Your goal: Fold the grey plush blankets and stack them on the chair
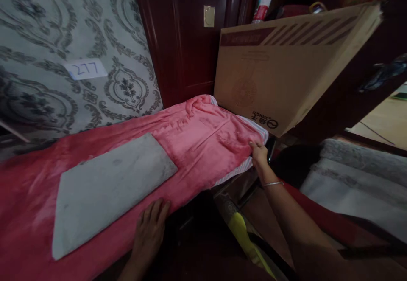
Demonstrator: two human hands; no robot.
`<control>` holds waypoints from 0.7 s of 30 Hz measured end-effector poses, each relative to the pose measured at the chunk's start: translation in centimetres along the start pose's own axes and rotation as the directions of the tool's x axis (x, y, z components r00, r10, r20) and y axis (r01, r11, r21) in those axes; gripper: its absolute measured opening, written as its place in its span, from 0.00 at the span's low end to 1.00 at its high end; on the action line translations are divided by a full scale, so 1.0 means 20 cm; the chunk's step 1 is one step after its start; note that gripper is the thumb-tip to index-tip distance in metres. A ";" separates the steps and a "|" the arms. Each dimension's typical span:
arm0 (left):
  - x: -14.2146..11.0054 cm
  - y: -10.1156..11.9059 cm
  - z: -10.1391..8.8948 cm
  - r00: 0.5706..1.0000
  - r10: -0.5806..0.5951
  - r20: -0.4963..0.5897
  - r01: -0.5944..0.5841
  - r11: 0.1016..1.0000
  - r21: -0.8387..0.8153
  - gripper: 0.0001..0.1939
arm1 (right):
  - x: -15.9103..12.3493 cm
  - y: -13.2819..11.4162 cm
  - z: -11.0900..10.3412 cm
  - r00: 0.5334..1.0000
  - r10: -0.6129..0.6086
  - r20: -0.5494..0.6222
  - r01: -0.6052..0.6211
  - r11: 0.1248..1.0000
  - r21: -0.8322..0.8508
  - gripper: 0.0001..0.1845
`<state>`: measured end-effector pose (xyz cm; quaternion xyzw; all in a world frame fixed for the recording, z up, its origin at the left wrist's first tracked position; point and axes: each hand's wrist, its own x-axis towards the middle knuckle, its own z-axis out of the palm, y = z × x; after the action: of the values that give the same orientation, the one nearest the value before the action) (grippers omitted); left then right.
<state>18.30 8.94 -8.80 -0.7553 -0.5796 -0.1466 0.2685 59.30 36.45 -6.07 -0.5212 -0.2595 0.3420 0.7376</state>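
Pink cloth (203,145) spread beside cardboard box (270,68); looks soft, limp, fairly light, best taken by edge or corner. Grey board (111,187) lies on it, probably stiffer. Right hand (260,153): fingers pinching cloth's corner. Left hand (149,230): fingers slightly parted, resting on near edge.
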 end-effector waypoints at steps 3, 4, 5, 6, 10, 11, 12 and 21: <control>0.02 -0.03 -0.03 0.992 0.073 -0.101 -0.080 0.994 -0.070 0.20 | 0.08 -0.08 0.03 0.995 -0.090 -0.040 0.091 0.995 0.028 0.15; 0.03 -0.03 -0.04 0.986 0.090 -0.142 -0.105 0.989 -0.101 0.17 | 0.10 -0.11 0.04 0.986 -0.150 -0.068 0.152 0.988 0.024 0.14; 0.04 -0.03 -0.06 0.978 0.095 -0.186 -0.119 0.985 -0.127 0.15 | 0.13 -0.14 0.04 0.970 -0.217 -0.105 0.220 0.975 0.012 0.13; 0.04 -0.03 -0.08 0.970 0.092 -0.225 -0.129 0.980 -0.154 0.14 | 0.15 -0.16 0.03 0.948 -0.283 -0.147 0.285 0.958 -0.007 0.12; 0.05 -0.01 -0.14 0.944 0.080 -0.321 -0.164 0.956 -0.245 0.12 | 0.18 -0.16 -0.07 0.881 -0.395 -0.261 0.369 0.918 -0.146 0.12; 0.05 0.00 -0.15 0.942 0.092 -0.321 -0.179 0.950 -0.254 0.12 | 0.17 -0.14 -0.10 0.883 -0.382 -0.272 0.339 0.921 -0.194 0.11; 0.04 0.02 -0.16 0.944 0.109 -0.312 -0.195 0.946 -0.260 0.13 | 0.16 -0.10 -0.13 0.891 -0.354 -0.283 0.292 0.926 -0.240 0.11; 0.11 -0.02 -0.18 0.956 0.080 -0.283 -0.196 0.891 -0.409 0.10 | 0.11 0.15 -0.18 0.943 -0.177 -0.283 0.106 0.963 -0.247 0.23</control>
<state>18.85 8.63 -4.57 -0.8098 -0.4370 -0.3491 0.1774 62.72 36.63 -10.01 -0.6287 -0.2182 0.1719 0.7263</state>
